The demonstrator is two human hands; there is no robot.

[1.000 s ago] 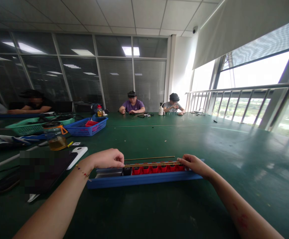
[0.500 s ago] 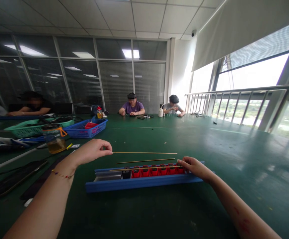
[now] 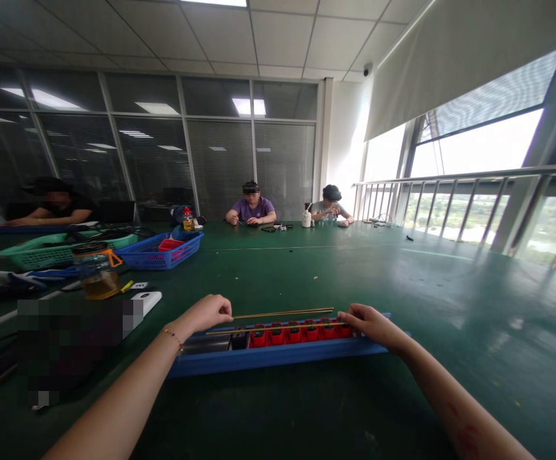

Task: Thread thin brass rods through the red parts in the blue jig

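Observation:
My left hand (image 3: 213,311) is closed in a pinch at the left end of a thin wooden stick (image 3: 282,314), beyond the far side of a long blue tray (image 3: 282,361). A second stick lies so close along it that they nearly merge. My right hand (image 3: 365,321) pinches the right end of another thin wooden stick (image 3: 220,332), which runs lengthwise above the tray. Under it stand several red holders (image 3: 277,335) with dark contents in a row. A black block (image 3: 239,340) sits left of them, beside a bare grey metal section (image 3: 207,345).
A jar of amber liquid (image 3: 100,281), a blue basket (image 3: 172,254) and a green basket (image 3: 43,254) stand on the left. A white object (image 3: 149,300) lies near my left forearm. Several people sit around the table (image 3: 278,409), two opposite (image 3: 254,207).
My left hand has moved nearer and slightly right, bringing its stick down beside the one behind the tray. My right hand stays at the tray's right end with its stick.

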